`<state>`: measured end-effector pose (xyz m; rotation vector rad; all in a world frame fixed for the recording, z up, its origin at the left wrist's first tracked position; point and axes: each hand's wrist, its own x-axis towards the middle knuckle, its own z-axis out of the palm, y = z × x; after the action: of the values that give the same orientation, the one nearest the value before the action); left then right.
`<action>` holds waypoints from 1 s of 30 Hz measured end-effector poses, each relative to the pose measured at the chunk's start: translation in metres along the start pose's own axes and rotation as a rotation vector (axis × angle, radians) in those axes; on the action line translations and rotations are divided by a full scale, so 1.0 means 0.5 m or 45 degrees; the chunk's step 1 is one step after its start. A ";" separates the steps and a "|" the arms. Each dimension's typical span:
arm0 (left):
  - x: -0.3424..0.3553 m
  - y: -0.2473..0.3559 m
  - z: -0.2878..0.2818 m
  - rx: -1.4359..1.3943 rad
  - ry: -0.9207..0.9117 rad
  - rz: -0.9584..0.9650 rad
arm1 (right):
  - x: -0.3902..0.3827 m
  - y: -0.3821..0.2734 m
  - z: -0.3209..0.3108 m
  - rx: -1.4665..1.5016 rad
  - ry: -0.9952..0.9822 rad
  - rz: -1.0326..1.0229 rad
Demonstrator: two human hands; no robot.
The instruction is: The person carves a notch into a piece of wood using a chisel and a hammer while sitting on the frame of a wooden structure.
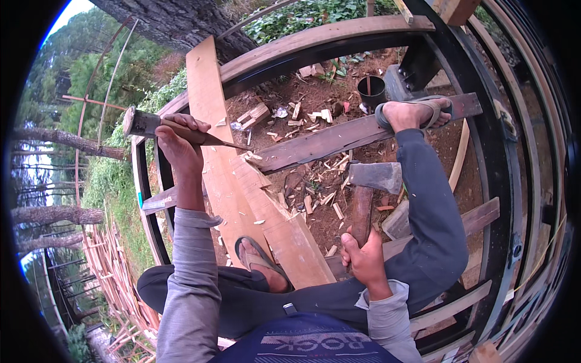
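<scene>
My left hand (181, 145) is closed around a chisel (219, 141), with its thick, dull metal end sticking out to the left. The chisel's narrow tip slants down to the right, close to the chipped end of a light wooden plank (272, 212); whether it touches the wood I cannot tell. In my right hand (366, 257) is a hatchet (362, 209), gripped low on its wooden handle. The hatchet head points up, its blade to the right. Beneath the chisel a longer pale board (209, 91) runs away from me, dotted with a few chips.
My feet, in sandals, rest on the long board and on a dark crossbeam (327, 145). Black metal beams (508, 181) frame the spot. Wood chips litter the soil below, near a black bucket (371, 91). A tree trunk (175, 24) stands beyond; split sticks (118, 266) lie left.
</scene>
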<state>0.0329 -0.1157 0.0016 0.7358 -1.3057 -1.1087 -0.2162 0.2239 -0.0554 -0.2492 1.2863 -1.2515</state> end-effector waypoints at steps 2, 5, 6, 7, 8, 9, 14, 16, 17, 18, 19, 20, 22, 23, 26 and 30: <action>0.005 -0.035 0.030 0.007 -0.074 -0.057 | 0.007 -0.022 -0.005 0.083 0.022 0.045; -0.007 -0.096 0.064 0.204 -0.230 -0.101 | 0.015 -0.044 -0.013 0.112 0.063 0.045; -0.011 -0.112 0.072 0.207 -0.240 -0.120 | 0.017 -0.049 -0.016 0.123 0.074 0.040; -0.016 -0.123 0.079 0.246 -0.280 -0.178 | 0.019 -0.054 -0.017 0.132 0.083 0.056; -0.022 -0.138 0.086 0.279 -0.322 -0.239 | 0.020 -0.056 -0.018 0.138 0.094 0.047; -0.027 -0.152 0.088 0.291 -0.331 -0.268 | 0.021 -0.056 -0.020 0.142 0.102 0.040; -0.038 -0.173 0.078 0.488 -0.366 -0.385 | 0.034 -0.052 -0.024 0.110 0.064 0.111; -0.042 -0.177 0.081 0.584 -0.378 -0.407 | 0.035 -0.051 -0.024 0.095 0.053 0.126; -0.042 -0.177 0.086 0.631 -0.375 -0.387 | 0.036 -0.053 -0.022 0.084 0.057 0.131; -0.044 -0.180 0.088 0.636 -0.369 -0.386 | 0.036 -0.055 -0.020 0.073 0.061 0.135; -0.049 -0.183 0.090 0.638 -0.367 -0.393 | 0.035 -0.053 -0.019 0.070 0.054 0.137; -0.051 -0.185 0.093 0.637 -0.362 -0.397 | 0.035 -0.051 -0.018 0.062 0.062 0.116; -0.056 -0.183 0.107 0.621 -0.341 -0.394 | 0.036 -0.049 -0.015 0.047 0.063 0.093; -0.057 -0.183 0.109 0.654 -0.339 -0.411 | 0.037 -0.050 -0.013 0.043 0.071 0.105; -0.062 -0.177 0.111 0.712 -0.313 -0.445 | 0.036 -0.046 -0.009 -0.003 0.077 0.108; -0.070 -0.171 0.110 0.724 -0.294 -0.490 | 0.035 -0.044 -0.003 -0.085 0.071 0.065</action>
<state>-0.0358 -0.1038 -0.0804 1.3541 -1.7547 -1.1538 -0.2334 0.2024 -0.0495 -0.2298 1.3757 -1.1807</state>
